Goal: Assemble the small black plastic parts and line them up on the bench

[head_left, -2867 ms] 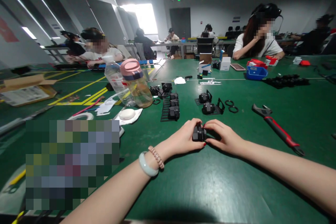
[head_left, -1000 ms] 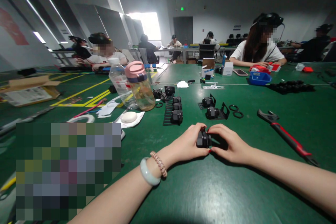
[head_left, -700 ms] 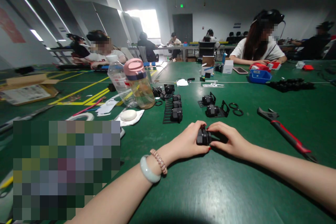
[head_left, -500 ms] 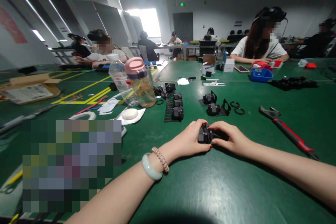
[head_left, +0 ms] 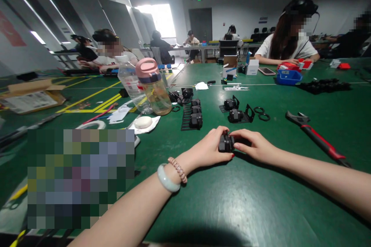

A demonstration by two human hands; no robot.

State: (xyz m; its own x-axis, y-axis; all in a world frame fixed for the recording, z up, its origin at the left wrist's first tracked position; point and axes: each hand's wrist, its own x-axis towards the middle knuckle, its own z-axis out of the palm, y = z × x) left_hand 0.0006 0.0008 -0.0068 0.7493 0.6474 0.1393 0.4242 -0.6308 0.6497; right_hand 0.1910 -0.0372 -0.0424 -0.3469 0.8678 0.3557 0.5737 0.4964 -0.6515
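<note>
In the head view, a black cable gland (head_left: 225, 144) is held just above or on the green table at the centre. My left hand (head_left: 210, 146) wraps around it from the left, thumb below and fingers above. My right hand (head_left: 256, 144) pinches its right end, where a ring-like part shows; the fingertips partly hide it. Beyond the hands lie black cable glands on brackets (head_left: 236, 115), with two black rings (head_left: 263, 117) to their right. Another slotted black bracket (head_left: 188, 119) with several glands stands to the left.
An adjustable wrench (head_left: 319, 139) with red-black handles lies at the right. A pink-lidded bottle (head_left: 156, 92) and a clear plastic bottle (head_left: 127, 79) stand at the left, near a white round object (head_left: 143, 122). A blue bin (head_left: 289, 77) sits farther back, before a seated person (head_left: 285, 42).
The view has tilted slightly. My right fingers sit a little closer around the gland's right end, while my left hand keeps its hold.
</note>
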